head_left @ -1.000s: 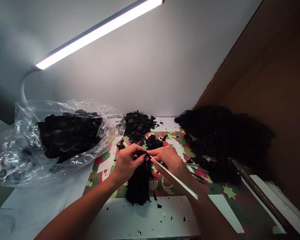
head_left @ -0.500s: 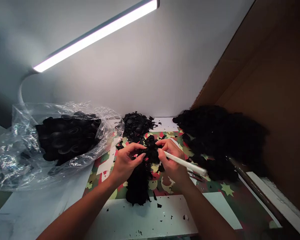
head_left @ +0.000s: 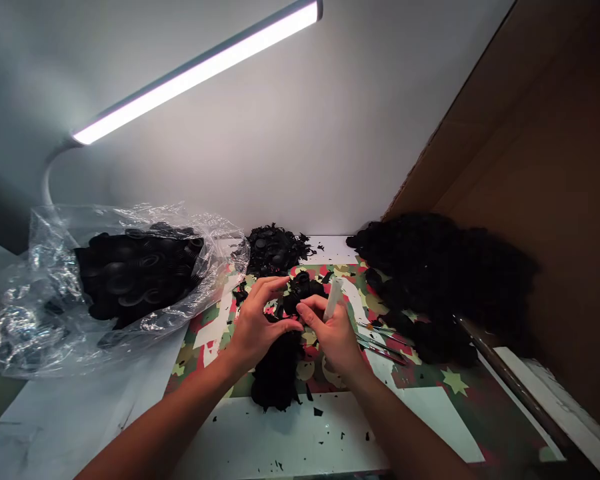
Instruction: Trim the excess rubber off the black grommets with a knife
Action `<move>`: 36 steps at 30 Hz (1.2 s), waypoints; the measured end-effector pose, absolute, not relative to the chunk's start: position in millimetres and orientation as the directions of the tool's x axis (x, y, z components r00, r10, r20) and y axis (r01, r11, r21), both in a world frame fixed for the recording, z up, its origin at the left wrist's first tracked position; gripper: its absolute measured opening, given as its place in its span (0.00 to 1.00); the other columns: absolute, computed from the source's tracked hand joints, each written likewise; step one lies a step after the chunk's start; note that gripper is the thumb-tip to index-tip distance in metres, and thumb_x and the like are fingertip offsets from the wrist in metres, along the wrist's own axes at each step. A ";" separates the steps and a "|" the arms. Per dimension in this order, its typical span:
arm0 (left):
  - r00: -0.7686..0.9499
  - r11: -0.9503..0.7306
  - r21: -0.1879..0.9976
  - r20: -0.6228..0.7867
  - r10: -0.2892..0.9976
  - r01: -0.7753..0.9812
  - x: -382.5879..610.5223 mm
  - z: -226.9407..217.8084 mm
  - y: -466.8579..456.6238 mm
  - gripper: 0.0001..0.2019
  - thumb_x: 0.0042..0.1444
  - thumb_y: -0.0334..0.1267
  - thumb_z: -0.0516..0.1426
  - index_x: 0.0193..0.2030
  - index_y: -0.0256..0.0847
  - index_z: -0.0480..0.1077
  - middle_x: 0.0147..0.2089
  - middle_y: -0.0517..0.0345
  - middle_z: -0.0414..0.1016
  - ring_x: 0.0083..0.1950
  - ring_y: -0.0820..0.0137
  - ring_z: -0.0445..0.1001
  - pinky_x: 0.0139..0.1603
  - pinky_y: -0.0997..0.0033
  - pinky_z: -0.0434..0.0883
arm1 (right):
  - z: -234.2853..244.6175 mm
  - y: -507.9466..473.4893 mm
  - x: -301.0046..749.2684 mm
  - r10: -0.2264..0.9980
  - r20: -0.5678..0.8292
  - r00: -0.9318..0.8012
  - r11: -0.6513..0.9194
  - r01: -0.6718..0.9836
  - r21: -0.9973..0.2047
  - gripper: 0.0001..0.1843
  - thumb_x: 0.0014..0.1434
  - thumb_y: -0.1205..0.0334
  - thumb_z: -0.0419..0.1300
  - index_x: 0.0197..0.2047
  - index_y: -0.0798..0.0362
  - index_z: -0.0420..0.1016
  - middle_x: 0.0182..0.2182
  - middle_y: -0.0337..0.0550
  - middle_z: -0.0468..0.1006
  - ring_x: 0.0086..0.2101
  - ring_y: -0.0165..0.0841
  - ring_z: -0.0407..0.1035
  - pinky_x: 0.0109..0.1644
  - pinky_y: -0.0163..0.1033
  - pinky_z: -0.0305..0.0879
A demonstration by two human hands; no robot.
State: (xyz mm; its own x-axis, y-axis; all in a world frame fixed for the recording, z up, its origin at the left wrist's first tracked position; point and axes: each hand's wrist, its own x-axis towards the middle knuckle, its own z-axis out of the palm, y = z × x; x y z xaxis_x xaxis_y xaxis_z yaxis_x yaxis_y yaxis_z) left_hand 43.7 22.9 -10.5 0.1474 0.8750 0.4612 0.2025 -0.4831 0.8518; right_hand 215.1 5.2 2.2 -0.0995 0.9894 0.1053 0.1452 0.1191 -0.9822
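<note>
My left hand (head_left: 261, 319) curves in a C-shape over the black pieces. Its fingers and thumb are apart, with the thumb tip close to my right fingertips. My right hand (head_left: 334, 333) is closed round a white, pen-like stick (head_left: 334, 297), whose end points up and away. The stick's working tip is hidden, and so is any small piece the fingertips may pinch. Just beyond the fingertips lie curled black rubber-like pieces (head_left: 303, 285). Nearer me, a dark heap (head_left: 275, 377) of similar pieces sits below my left hand.
A clear plastic bag (head_left: 45, 327) of black round parts lies at left. Black scraps (head_left: 275, 247) are piled at the back, and a large black heap (head_left: 440, 280) at right beside cardboard (head_left: 540, 167). Thin metal tools (head_left: 383, 343) lie right of my hand. A lamp (head_left: 200, 73) glows above.
The white stick has swung from pointing right to pointing up and away. My right hand has turned and moved slightly nearer me; my left fingers have spread wider from the thumb.
</note>
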 end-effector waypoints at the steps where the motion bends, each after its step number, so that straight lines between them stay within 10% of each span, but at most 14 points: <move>1: 0.119 -0.458 0.862 0.442 0.889 0.220 43.6 -9.6 23.3 0.30 0.43 0.38 0.73 0.55 0.47 0.75 0.52 0.51 0.77 0.52 0.60 0.77 0.52 0.62 0.77 | 2.4 3.3 214.0 0.988 0.117 -0.100 0.132 0.163 -0.978 0.16 0.64 0.50 0.59 0.31 0.52 0.74 0.25 0.37 0.70 0.28 0.31 0.62 0.33 0.36 0.59; 9: 0.139 -0.253 0.950 0.229 0.963 0.184 43.4 -6.8 20.4 0.21 0.45 0.40 0.72 0.47 0.41 0.81 0.35 0.55 0.81 0.35 0.67 0.77 0.38 0.69 0.75 | 1.9 0.8 212.1 0.982 0.111 -0.153 0.126 0.094 -0.988 0.23 0.67 0.46 0.54 0.25 0.52 0.66 0.22 0.35 0.63 0.24 0.28 0.57 0.28 0.35 0.54; 20: 0.135 -0.152 0.987 0.159 0.978 -0.054 47.0 -4.1 16.7 0.20 0.43 0.39 0.73 0.45 0.40 0.81 0.40 0.55 0.81 0.39 0.66 0.79 0.41 0.69 0.77 | 1.9 0.4 212.7 0.981 0.127 -0.146 0.137 0.062 -0.989 0.18 0.63 0.51 0.61 0.27 0.53 0.74 0.23 0.36 0.68 0.26 0.29 0.60 0.30 0.35 0.56; 29: 0.111 -0.259 0.963 0.266 0.958 -0.073 39.9 -2.8 21.4 0.14 0.43 0.38 0.74 0.37 0.40 0.81 0.37 0.56 0.79 0.39 0.69 0.76 0.40 0.73 0.75 | -3.0 0.1 205.8 0.990 -0.100 -0.104 -0.130 -0.346 -0.929 0.18 0.54 0.48 0.69 0.25 0.54 0.75 0.20 0.35 0.66 0.24 0.27 0.58 0.29 0.33 0.57; 36: 0.131 -0.307 0.948 0.296 0.946 0.079 37.2 -5.0 25.0 0.11 0.46 0.42 0.72 0.29 0.39 0.80 0.28 0.58 0.74 0.30 0.73 0.70 0.30 0.74 0.66 | -1.0 6.4 219.8 0.991 0.134 0.027 0.135 -0.032 -0.990 0.21 0.64 0.46 0.60 0.28 0.52 0.78 0.25 0.38 0.69 0.26 0.29 0.61 0.30 0.35 0.58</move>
